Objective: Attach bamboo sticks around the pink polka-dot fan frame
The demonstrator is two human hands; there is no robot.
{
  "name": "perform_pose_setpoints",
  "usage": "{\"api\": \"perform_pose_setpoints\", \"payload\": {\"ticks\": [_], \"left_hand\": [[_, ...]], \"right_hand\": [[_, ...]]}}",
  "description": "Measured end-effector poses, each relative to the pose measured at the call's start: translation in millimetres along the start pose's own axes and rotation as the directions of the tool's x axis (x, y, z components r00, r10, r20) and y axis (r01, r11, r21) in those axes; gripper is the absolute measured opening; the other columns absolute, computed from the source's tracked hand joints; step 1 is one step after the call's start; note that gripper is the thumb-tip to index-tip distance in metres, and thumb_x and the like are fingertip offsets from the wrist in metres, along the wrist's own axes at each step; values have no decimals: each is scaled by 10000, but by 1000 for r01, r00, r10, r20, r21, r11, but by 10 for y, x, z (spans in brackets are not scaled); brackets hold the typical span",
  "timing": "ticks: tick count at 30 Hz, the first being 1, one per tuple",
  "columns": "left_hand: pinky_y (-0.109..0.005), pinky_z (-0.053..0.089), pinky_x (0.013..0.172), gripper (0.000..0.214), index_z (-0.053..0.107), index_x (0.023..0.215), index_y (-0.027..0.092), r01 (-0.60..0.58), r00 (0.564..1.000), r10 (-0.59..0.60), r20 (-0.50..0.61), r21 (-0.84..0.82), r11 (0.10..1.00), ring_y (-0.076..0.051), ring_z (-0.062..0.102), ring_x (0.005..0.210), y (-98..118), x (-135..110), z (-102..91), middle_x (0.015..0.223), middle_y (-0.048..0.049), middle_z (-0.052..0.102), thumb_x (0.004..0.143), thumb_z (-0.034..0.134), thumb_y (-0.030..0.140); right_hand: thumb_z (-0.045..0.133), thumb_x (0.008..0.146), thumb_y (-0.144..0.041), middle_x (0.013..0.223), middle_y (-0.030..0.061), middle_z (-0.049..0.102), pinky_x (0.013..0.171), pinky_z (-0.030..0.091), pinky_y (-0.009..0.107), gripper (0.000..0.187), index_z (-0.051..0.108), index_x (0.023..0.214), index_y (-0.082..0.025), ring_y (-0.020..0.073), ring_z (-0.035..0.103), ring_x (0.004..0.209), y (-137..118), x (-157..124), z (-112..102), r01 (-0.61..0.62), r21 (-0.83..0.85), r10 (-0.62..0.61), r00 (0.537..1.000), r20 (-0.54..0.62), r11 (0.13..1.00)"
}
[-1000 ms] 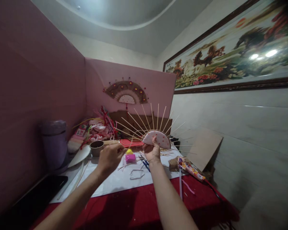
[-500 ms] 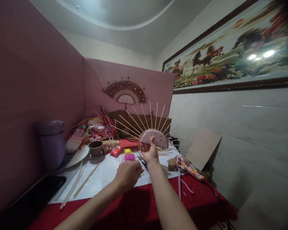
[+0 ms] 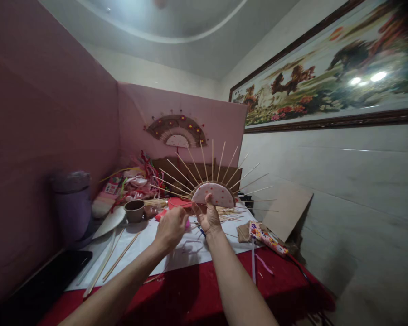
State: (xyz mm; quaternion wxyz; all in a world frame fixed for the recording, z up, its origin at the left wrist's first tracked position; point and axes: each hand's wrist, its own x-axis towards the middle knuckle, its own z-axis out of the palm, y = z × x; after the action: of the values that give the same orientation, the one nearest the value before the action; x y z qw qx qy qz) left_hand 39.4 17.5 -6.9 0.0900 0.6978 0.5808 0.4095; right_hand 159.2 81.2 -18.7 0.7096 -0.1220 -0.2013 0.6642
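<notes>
A half-round fan (image 3: 221,194) stands upright in front of me, its base covered in white cloth with red dots. Thin bamboo sticks (image 3: 213,160) spread out from its curved edge like rays. My right hand (image 3: 210,220) grips the base from below, the thumb on the front face and the other fingers partly hidden. Just left of it, my left hand (image 3: 172,228) is closed, fingertips pinched together near the fan's lower left corner. Whatever those fingertips hold, if anything, is too small to make out.
A finished fan (image 3: 177,129) hangs on the pink panel behind. On the table are a brown cup (image 3: 135,211), a purple flask (image 3: 73,208), loose sticks (image 3: 121,256), a flower-patterned glue gun (image 3: 268,238) and a black phone (image 3: 68,267). Pink and red craft materials (image 3: 138,179) lie heaped at the back.
The fan has tilted and shifted slightly left in my right hand. My left hand has moved up and left, from below the fan to beside its lower left corner.
</notes>
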Motion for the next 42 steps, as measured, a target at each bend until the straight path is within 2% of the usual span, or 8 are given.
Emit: {"api": "perform_pose_setpoints", "payload": {"ticks": [2, 4, 11, 18, 25, 36, 39, 42], "left_hand": [[-251, 375, 579, 81, 531, 631, 177, 143, 981, -181, -65, -381, 913, -148, 534, 625, 32, 123, 18, 626, -14, 571, 687, 572, 217], [-243, 386, 522, 126, 529, 654, 167, 265, 946, -323, 25, -633, 727, -134, 531, 552, 75, 223, 47, 605, -2, 570, 643, 617, 257], [-210, 295, 403, 229, 564, 553, 130, 369, 899, -418, 134, -746, 555, -95, 449, 397, 109, 376, 115, 469, -11, 555, 535, 679, 327], [-185, 292, 406, 116, 561, 501, 126, 268, 932, -355, 76, -804, 530, -84, 467, 417, 8, 382, 158, 434, 4, 545, 506, 642, 209], [-168, 161, 315, 115, 495, 598, 163, 268, 953, -249, 174, -868, 418, -61, 368, 289, 22, 282, 169, 432, 31, 515, 554, 583, 222], [-165, 202, 352, 217, 559, 618, 136, 87, 962, -274, -21, -921, 379, -30, 298, 332, -54, 163, 285, 393, 90, 384, 589, 656, 328], [-176, 216, 360, 213, 621, 640, 123, 48, 961, -265, -72, -906, 420, -40, 318, 349, -73, 145, 314, 399, 73, 419, 597, 658, 328], [-192, 272, 382, 202, 676, 681, 125, -51, 948, -229, -220, -819, 571, -64, 379, 384, -98, 139, 341, 432, 44, 492, 623, 640, 315]], "right_hand": [[770, 596, -373, 647, -30, 664, 571, 560, 236, 465, 596, 979, -174, 110, 622, 593, 16, -23, 15, 0, -3, 0, 1000, -1, 1000], [773, 594, -365, 642, -21, 665, 554, 558, 230, 457, 603, 965, -160, 113, 621, 575, 31, -44, 35, -14, -10, 14, 1000, 15, 1000], [751, 623, -386, 643, -8, 673, 507, 536, 210, 408, 615, 928, -151, 113, 615, 548, 64, -58, 34, -64, -49, 68, 994, 83, 997], [736, 650, -377, 693, -24, 682, 607, 529, 238, 333, 614, 896, -187, 110, 621, 628, 98, -4, -27, -58, 27, 54, 990, 133, 998], [707, 678, -407, 595, -40, 649, 472, 465, 204, 311, 612, 865, -177, 95, 566, 503, 113, -40, 0, -102, 39, 90, 968, 235, 994], [691, 706, -380, 624, -30, 673, 568, 505, 257, 278, 618, 879, -176, 122, 614, 572, 186, -37, -43, -195, 120, 175, 971, 166, 973], [699, 696, -380, 630, -31, 671, 570, 500, 244, 279, 619, 866, -174, 116, 611, 576, 209, -42, -42, -187, 119, 163, 969, 184, 975], [709, 683, -391, 646, -22, 678, 579, 496, 230, 295, 622, 851, -164, 111, 613, 595, 223, -50, -42, -187, 99, 164, 967, 197, 977]]}}
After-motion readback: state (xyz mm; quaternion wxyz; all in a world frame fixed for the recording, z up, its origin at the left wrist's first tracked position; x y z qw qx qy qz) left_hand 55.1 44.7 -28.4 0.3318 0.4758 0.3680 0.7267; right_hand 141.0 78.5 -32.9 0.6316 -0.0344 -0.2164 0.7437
